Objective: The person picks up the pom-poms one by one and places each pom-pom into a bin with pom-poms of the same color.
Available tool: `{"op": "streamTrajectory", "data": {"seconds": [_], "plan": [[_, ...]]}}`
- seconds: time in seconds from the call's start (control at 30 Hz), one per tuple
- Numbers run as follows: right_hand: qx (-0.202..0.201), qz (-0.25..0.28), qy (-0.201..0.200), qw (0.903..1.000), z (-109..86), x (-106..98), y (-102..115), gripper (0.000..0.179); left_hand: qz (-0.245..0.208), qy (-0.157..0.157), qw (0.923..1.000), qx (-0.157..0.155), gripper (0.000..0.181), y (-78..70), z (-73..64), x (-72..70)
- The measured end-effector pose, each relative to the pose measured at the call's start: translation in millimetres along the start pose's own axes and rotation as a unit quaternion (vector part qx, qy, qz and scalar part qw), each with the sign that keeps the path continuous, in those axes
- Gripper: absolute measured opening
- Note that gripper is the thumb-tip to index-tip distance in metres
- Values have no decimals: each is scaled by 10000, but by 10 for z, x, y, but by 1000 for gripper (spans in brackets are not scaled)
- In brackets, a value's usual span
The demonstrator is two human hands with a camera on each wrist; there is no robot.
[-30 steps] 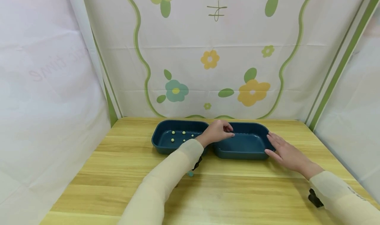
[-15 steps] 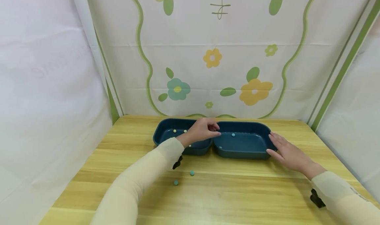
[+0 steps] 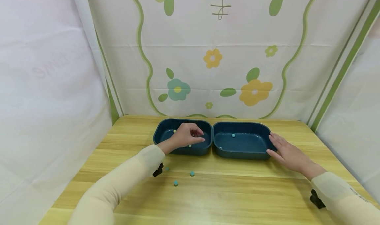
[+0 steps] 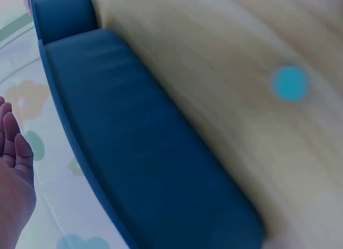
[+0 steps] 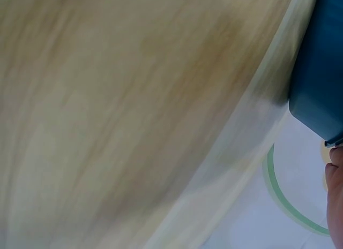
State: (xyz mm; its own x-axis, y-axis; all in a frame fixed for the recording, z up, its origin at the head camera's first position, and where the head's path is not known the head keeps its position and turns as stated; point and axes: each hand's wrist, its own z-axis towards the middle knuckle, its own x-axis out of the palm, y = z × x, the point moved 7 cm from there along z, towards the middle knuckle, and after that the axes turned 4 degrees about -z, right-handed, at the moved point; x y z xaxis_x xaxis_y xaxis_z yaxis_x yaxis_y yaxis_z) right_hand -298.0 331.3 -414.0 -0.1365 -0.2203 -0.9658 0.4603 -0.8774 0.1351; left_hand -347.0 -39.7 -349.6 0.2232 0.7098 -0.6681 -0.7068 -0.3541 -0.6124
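Observation:
My left hand (image 3: 187, 135) hovers over the left dark-blue tray (image 3: 205, 149), its fingers loosely bent and nothing visible between them. In the left wrist view the left hand (image 4: 15, 174) shows a bare palm beside the tray wall (image 4: 134, 142). Small yellow balls (image 3: 174, 131) lie inside that tray, some hidden behind the hand. My right hand (image 3: 289, 154) rests against the right end of the second dark-blue tray (image 3: 243, 155), fingers extended. Inside this tray are a light-blue ball (image 3: 233, 135) and a smaller pale ball (image 3: 220, 147) near the front wall.
On the wooden table (image 3: 225, 198), in front of the left tray, lie light-blue balls (image 3: 192, 173), one of them close to the left wrist. The two trays stand side by side, ends together. A flowered cloth (image 3: 190, 53) hangs behind the table.
My left hand has moved left from over the right tray to over the left one. The light-blue ball shows in the right tray where its fingertips were. The right hand stays at the tray's end.

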Motion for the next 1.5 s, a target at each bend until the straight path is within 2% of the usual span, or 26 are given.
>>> {"op": "streamTrajectory", "data": {"seconds": [0.17,0.37,0.57,0.93,1.03,1.1,1.2,1.27,1.5], "plan": [[-10,-26,-53,10000,9,22,-18,72,-153,-45,9999,-36,14,10,-192,-113],[-34,-24,-46,10000,12,13,-17,72,-130,-142,9998,25,13,-8,-407,-252],[-27,-16,-44,10000,13,7,-11,72,-223,-176,9995,-112,10,12,-611,-369],[-58,-24,-64,10000,-18,10,16,71,-403,-75,9985,-356,14,103,-991,-417],[-11,-33,14,10000,-21,1,19,71,-479,-58,9980,-400,12,-37,-1064,-459],[8,-32,44,10000,-21,-2,16,72,-511,-36,9975,-481,12,-29,-1113,-469],[8,-16,57,10000,-22,-10,16,72,-413,-3,9973,-602,11,25,-1193,-481],[-6,-18,23,10000,-23,-16,19,72,-256,49,9970,-732,11,167,-1250,-453],[-32,-5,-47,10000,-11,-23,28,71,72,296,9947,-981,12,314,-1393,-380]]}}
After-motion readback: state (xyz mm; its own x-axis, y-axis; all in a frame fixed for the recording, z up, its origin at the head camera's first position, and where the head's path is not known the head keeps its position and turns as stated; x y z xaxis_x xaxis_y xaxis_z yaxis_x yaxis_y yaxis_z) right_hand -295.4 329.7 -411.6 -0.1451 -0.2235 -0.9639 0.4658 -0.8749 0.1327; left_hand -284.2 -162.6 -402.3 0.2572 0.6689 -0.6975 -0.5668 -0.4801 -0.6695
